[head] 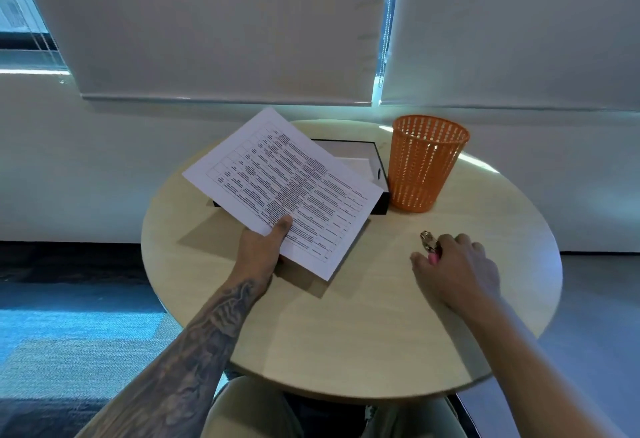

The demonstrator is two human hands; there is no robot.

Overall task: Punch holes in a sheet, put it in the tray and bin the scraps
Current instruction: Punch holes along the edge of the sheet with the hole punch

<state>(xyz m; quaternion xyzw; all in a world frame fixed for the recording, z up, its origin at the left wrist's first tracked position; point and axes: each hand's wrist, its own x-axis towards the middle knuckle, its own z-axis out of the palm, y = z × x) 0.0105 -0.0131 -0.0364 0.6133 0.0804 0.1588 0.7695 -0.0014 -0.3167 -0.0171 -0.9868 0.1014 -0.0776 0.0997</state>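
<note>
Left hand [258, 247]: closed on the near left edge of the sheet [284, 188]; thumb [282, 226] pressed flat on the printed side, the other fingers hidden beneath the paper; tattooed forearm reaching in from the lower left.
Sheet: white, printed with a table of dark text; raised off the worktop [346, 326] and tilted, far corner highest; shadow thrown on the wood below; far part overlapping the tray [379, 188] in view; no punched holes discernible at this size.
Right hand [457, 264]: palm down on the right side of the worktop; fingers curled loosely over the punch [429, 243]; cannot tell whether actually gripped or only covered.
Punch: small; metal head poking out past the fingers toward the bin [424, 163]; a pink bit of handle showing under the hand; resting on the wood.
Tray: shallow, black-walled, pale inside; at the back of the worktop, mostly hidden by the sheet; right wall just beside the bin.
Bin: orange, perforated plastic, upright; at the far right of the worktop; inside not readable.
Worktop: round, light wood.
Scraps: too small to make out anywhere.
</note>
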